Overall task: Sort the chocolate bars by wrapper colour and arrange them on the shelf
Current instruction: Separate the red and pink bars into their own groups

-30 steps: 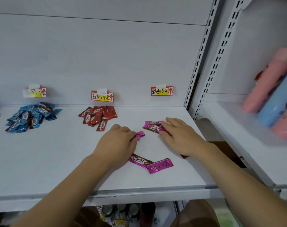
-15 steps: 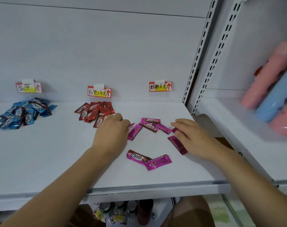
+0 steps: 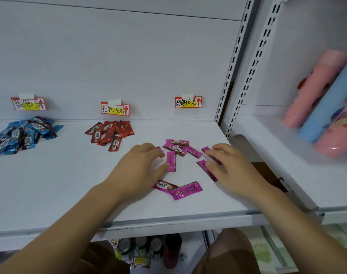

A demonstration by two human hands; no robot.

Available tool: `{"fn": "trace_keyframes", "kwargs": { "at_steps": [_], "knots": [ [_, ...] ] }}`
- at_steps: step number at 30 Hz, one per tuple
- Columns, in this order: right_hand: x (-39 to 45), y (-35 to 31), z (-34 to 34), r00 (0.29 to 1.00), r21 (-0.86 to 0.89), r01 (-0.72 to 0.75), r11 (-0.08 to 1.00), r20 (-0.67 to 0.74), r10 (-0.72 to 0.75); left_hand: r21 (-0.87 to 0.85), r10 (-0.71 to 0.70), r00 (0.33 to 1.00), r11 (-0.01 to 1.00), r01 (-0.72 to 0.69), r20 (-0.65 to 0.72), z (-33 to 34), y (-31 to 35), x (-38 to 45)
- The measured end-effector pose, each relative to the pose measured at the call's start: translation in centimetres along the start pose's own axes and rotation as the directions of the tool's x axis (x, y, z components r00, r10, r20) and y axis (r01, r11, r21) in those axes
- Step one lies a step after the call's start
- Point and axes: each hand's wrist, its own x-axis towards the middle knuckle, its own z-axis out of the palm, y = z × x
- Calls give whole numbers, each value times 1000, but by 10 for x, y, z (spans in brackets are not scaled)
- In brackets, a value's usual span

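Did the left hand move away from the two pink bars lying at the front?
Yes. The left hand went back and left, off the two front pink bars, toward the red bars.

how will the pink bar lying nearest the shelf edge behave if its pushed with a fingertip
The pink bar looks small and flat, so it probably slides rather than rolls. Its glossy wrapper on the smooth shelf suggests easy skidding. Likely light, and it may nudge the overlapping bar.

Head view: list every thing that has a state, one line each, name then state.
blue bars: piled under the left tag.
red bars: piled under the middle tag.
pink bars: scattered loose under the right tag, not piled.
left hand: on the shelf, fingers touching an upright pink bar.
right hand: fingers flat on two pink bars.
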Motion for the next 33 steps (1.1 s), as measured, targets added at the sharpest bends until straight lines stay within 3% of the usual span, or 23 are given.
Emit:
{"fn": "trace_keyframes", "kwargs": {
  "at_steps": [4,9,16,18,23,29,33],
  "knots": [
    [-24,-17,0,999,52,-43,998,34,41,-23,86,977,996,-83,195,-1,1,-24],
    [-18,-36,5,985,-100,-66,993,150,81,-9,29,998,1000,-28,60,5,4,-17],
    [-18,-33,4,994,-123,-81,989,69,90,75,-124,988,989,131,-95,9,-3,-17],
    [-25,-36,4,980,-151,-149,977,106,166,122,-198,978,971,204,-59,9,-8,-18],
    [-16,-48,19,938,-323,-95,942,288,194,174,-151,988,974,143,30,17,-8,1],
    [34,-31,25,950,-291,-123,949,243,197,101,-202,979,975,200,7,33,4,41],
    [10,-37,15,954,-297,-193,935,167,250,182,-210,976,963,198,50,20,1,19]
  ]
}}
